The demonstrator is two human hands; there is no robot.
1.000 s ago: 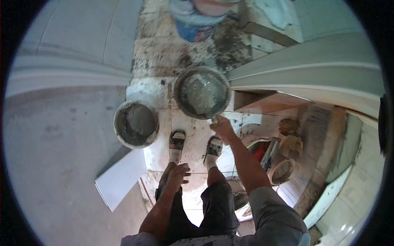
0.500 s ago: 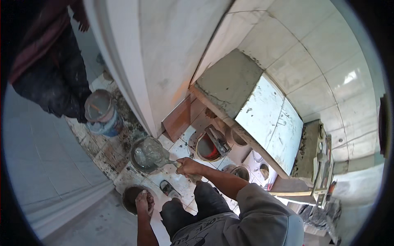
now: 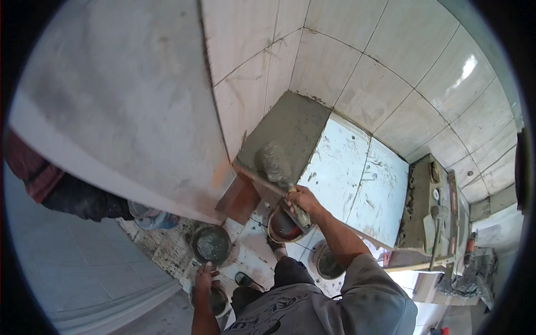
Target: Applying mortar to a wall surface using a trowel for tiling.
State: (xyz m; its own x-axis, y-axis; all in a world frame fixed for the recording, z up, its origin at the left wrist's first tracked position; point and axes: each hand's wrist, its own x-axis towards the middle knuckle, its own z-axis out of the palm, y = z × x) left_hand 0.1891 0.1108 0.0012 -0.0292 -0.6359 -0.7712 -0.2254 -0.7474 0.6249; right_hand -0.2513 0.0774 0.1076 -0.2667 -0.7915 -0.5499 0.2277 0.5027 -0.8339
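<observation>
My right hand (image 3: 304, 201) is closed round the handle of a trowel (image 3: 277, 167). The trowel's mortar-covered blade, smeared by motion, is over the grey mortar bed (image 3: 296, 125) at the left end of a raised slab. Two white tiles (image 3: 363, 173) lie beside that bed. Down at the left, my left hand (image 3: 206, 274) hangs over a bucket (image 3: 219, 301), just below the rim of a round dark mortar tub (image 3: 211, 245). Its fingers look loosely bent and apart, with nothing visible in them.
Under the slab's edge stands a red-lined bucket (image 3: 285, 223), next to a leaning brown board (image 3: 239, 198). Another bucket (image 3: 329, 262) is near my legs. A hammer (image 3: 437, 223) lies on the right ledge. Behind the left wall a person (image 3: 78, 195) is partly visible.
My right hand has carried the trowel from above the mortar tub, up and right to the mortar bed. The view has swung right, and the wall hides more of the other person.
</observation>
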